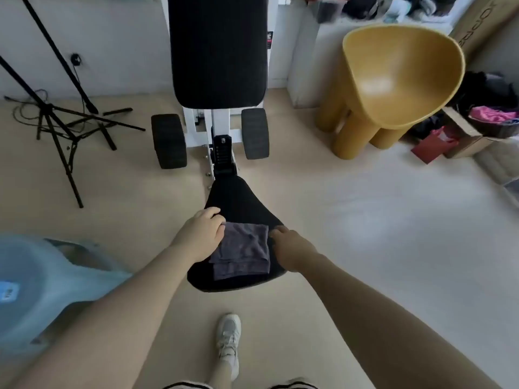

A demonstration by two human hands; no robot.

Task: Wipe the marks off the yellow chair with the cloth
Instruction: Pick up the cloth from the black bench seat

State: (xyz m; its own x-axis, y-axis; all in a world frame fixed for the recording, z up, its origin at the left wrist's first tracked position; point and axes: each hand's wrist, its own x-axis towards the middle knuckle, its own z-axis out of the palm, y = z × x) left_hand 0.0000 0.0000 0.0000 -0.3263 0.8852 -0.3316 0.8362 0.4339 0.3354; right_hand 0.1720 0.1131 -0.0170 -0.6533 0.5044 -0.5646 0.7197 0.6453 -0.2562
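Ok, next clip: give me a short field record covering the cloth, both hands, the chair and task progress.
cloth: grey cloth, folded, lying on the black bench seat
left hand: at the cloth's left edge, fingers curled; grip unclear
right hand: at the cloth's right edge; grip unclear
chair: yellow chair, far right, untouched
progress: wiping not yet begun

Cloth (241,252): dark grey, folded, lying flat on black padded seat (238,200). Yellow chair (393,88): moulded tub form, thick rounded legs, standing upright on floor, well apart.
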